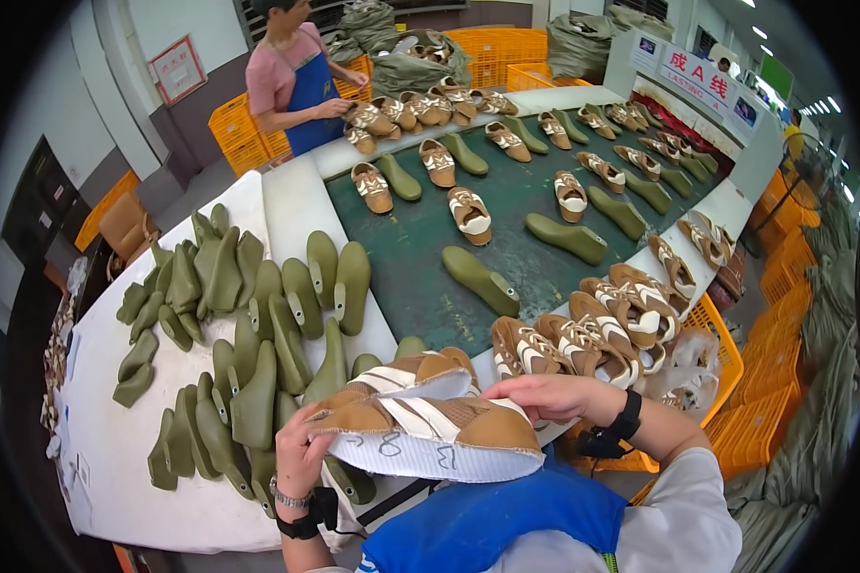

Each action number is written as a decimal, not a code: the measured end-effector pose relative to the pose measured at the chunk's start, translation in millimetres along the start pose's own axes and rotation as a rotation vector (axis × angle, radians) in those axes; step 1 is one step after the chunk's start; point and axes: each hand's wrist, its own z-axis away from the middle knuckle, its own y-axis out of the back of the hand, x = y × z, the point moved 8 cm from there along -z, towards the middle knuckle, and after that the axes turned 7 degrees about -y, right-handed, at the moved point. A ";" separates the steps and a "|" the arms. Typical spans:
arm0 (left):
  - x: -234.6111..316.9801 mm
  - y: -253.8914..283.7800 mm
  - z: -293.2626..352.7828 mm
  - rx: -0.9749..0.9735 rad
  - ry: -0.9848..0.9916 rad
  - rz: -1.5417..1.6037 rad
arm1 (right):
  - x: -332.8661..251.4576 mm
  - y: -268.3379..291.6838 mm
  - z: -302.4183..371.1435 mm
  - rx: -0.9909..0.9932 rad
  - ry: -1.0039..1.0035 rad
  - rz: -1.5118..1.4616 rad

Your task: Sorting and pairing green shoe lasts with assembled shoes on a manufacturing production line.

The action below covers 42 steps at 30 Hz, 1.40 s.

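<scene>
Close in front of me, a brown shoe upper with white stripes is held tilted, its pale underside with dark handwritten marks showing. My left hand is closed on its left end, a watch on the wrist. At the upper's right end, my right hand grips the top edge, some fingertips hidden behind it. Just beyond my right hand lies a row of similar brown and white uppers along the table edge. Many green shoe lasts lie to the left of my left hand.
A green conveyor belt carries paired uppers and lasts away from me. A co-worker in a blue apron stands at the far left, one hand at a pile of uppers. Orange crates and sacks line the right side.
</scene>
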 end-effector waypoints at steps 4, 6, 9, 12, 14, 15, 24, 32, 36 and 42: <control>-25.8 2.7 -1.6 0.138 0.069 0.065 | -47.1 2.9 -3.6 -0.046 0.057 0.310; -34.0 11.9 -6.9 0.250 0.058 0.017 | -89.2 22.0 -8.2 0.028 0.083 0.369; -58.7 30.8 4.5 0.387 0.135 -0.140 | -158.4 50.4 -38.7 0.261 0.152 0.762; -65.1 32.3 9.3 0.387 0.188 -0.171 | -184.7 98.3 -113.8 0.486 0.307 1.126; -66.0 27.7 7.9 0.352 0.236 -0.146 | -182.3 152.8 -165.3 0.756 0.291 1.402; -66.8 25.6 11.1 0.342 0.259 -0.137 | -174.5 176.2 -193.2 0.826 0.249 1.503; -53.7 11.3 19.7 0.281 0.311 -0.050 | -113.6 267.5 -256.1 1.030 0.405 1.258; -44.9 -1.8 -6.4 0.145 0.252 0.122 | -118.2 102.2 -172.1 0.176 0.008 0.999; -38.4 -5.0 -4.7 0.156 0.278 0.409 | -99.4 46.2 -116.6 0.139 -0.002 1.010; -42.4 -11.0 5.9 0.197 0.182 0.559 | -64.1 12.2 -56.4 0.026 0.033 0.374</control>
